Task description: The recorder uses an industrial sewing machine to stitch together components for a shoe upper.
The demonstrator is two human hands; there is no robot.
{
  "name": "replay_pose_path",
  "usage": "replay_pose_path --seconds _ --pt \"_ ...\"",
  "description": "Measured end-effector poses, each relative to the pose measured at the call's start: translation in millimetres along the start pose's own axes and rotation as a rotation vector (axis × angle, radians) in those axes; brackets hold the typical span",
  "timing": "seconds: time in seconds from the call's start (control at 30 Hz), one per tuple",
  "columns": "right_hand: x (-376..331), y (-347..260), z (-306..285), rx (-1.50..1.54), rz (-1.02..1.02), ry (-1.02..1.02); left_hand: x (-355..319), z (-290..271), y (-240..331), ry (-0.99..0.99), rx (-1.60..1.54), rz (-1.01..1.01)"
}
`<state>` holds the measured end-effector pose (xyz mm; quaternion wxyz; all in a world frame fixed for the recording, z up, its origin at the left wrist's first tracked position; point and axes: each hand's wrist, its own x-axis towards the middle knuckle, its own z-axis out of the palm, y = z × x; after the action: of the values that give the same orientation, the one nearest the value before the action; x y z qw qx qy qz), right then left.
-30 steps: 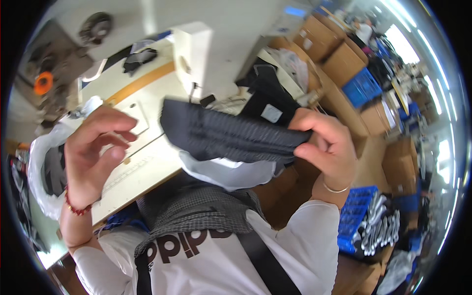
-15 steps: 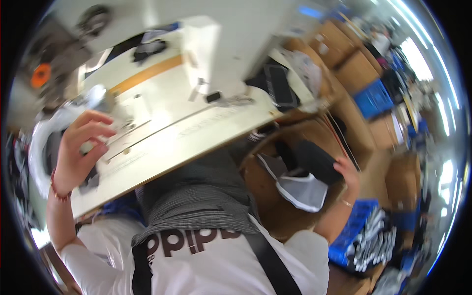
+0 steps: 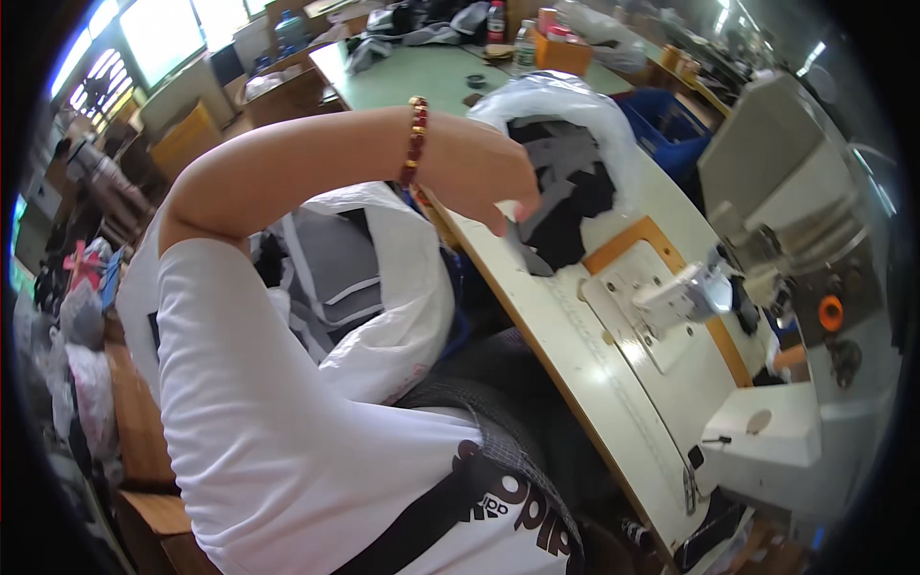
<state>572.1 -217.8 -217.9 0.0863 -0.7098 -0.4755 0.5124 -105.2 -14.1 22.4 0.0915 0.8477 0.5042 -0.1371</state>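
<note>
Reaching across the sewing table (image 3: 585, 364), our left hand (image 3: 484, 172) curls its fingers onto dark grey cut fabric pieces (image 3: 565, 196), a jumbled heap inside a translucent white plastic bag (image 3: 561, 101) at the table's far end; whether the fingers have pinched a piece, we cannot tell.

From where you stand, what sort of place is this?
Most likely a garment sewing workshop. An industrial sewing machine stands on a cream worktable. The left hand reaches into a clear plastic bag of dark cut fabric pieces, and more bags of cloth lie around.
</note>
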Motion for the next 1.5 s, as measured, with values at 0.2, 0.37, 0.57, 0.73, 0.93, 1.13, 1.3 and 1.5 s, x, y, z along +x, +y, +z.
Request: replay_pose_path --seconds 0.2,0.37,0.57,0.73,0.93,1.13,1.3,1.5 --pt "32 -155 56 -0.323 -0.361 -0.311 -90 42 -42 -0.1 -0.08 -0.408" --pt "61 -247 103 -0.387 -0.718 -0.303 -145 108 -50 -0.284 -0.019 -0.623" --pt "100 -293 152 -0.39 -1.016 -0.486 -185 209 -32 -0.31 0.014 -0.715" --pt "113 -298 167 -0.422 -1.058 -0.55 -187 258 -28 -0.023 0.039 -0.517" --pt "112 -294 159 -0.468 -1.036 -0.59 -181 281 -45 0.011 0.116 -0.388" --pt "109 -299 153 -0.429 -1.069 -0.579 -190 197 -72 0.054 -0.166 -0.556" --pt "102 -310 157 -0.381 -1.122 -0.603 -214 72 -55 0.272 -0.414 -0.419" --pt "102 -323 175 -0.231 -1.248 -0.59 -201 -21 -20 0.347 -0.131 -0.275"
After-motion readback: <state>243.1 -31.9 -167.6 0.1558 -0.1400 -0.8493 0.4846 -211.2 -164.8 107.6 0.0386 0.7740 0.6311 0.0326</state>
